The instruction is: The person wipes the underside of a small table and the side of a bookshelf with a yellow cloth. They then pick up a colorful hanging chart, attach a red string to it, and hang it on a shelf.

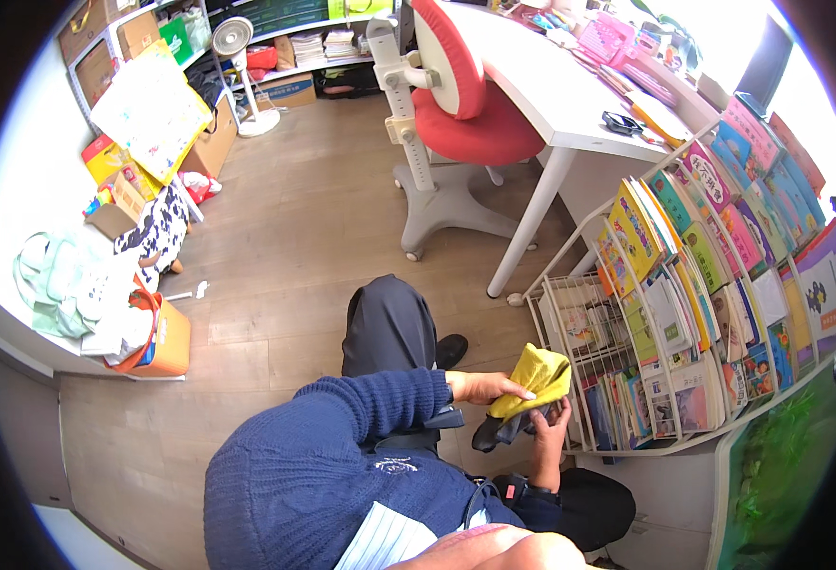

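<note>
A yellow cloth (537,377) is gripped between my two hands, low in front of my knees. My left hand (487,387) pinches its near left side, thumb on top. From below and to the right, the fingers of my right hand (550,438) hold its lower edge. A dark grey cloth portion (507,429) hangs under the yellow part; whether it is a second cloth or the same one, I cannot tell. Just right of the hands stands a white wire book rack (574,447) packed with children's books (703,256).
A white desk (574,132) and a red swivel chair (453,121) stand ahead. At right is a fish tank (771,456) with green plants. An orange bin (172,342), a mint bag (54,274) and a cow-print stool (157,228) line the left; a fan (247,85) stands farther back.
</note>
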Demonstrator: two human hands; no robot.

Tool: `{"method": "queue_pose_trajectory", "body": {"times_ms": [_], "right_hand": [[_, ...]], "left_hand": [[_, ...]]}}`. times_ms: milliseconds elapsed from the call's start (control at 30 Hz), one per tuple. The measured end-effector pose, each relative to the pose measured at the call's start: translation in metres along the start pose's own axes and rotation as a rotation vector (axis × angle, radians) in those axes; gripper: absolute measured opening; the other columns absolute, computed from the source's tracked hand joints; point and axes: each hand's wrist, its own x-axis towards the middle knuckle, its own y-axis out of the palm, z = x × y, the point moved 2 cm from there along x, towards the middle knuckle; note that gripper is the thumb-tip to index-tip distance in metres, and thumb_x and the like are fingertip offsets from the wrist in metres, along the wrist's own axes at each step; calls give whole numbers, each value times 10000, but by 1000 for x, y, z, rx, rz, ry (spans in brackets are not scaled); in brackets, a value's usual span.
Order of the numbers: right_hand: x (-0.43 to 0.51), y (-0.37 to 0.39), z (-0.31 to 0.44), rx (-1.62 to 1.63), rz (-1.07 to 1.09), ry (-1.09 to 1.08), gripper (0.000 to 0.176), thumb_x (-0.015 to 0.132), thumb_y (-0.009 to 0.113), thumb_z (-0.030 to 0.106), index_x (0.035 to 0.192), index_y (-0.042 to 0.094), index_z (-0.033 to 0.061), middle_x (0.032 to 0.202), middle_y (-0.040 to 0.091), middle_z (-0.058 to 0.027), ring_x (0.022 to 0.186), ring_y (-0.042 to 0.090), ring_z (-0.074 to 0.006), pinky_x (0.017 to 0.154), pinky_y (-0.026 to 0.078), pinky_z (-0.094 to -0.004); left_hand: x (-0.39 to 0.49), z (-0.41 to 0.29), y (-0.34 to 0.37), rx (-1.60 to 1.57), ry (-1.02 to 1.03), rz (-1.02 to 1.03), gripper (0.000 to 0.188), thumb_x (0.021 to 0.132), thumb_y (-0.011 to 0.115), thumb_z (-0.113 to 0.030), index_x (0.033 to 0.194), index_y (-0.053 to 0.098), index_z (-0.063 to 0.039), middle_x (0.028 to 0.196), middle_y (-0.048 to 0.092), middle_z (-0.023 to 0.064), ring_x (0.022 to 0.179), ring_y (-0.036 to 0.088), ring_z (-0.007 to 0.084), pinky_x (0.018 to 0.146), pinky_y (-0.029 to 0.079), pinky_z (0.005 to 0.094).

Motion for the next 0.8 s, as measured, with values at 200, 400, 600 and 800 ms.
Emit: {"method": "queue_pose_trajectory", "body": {"times_ms": [200,400,600,800], "right_hand": [[-11,1,13,-98,-84,-117,663,797,654,-43,1412,410,15,1300,566,-140,1169,578,-222,1023,449,-349],[-27,42,38,-279,291,-301,760,778,780,136,1403,356,52,1304,486,-89,1090,541,-195,954,455,-340],[-13,39,25,-455,-78,-225,946,770,833,173,1460,198,46,1349,476,-174,1218,504,-268,1047,413,-396],[58,22,-11,-392,-260,-215,771,813,695,44,1461,276,39,1332,535,-214,1227,555,-302,1024,442,-373]], "left_hand": [[10,3,10,329,74,-183,525,981,622,-449,1311,597,-42,1201,667,65,1057,614,139,945,481,306],[-2,-10,7,131,9,0,342,933,689,-257,1211,662,-60,1031,695,38,940,626,138,856,499,302],[17,-42,15,29,75,-152,462,928,629,-132,1361,531,-6,1273,635,84,1129,621,189,1007,486,338],[79,-69,3,131,-84,-147,475,908,702,-162,1345,539,-67,1239,640,43,1136,607,156,982,489,327]]}}
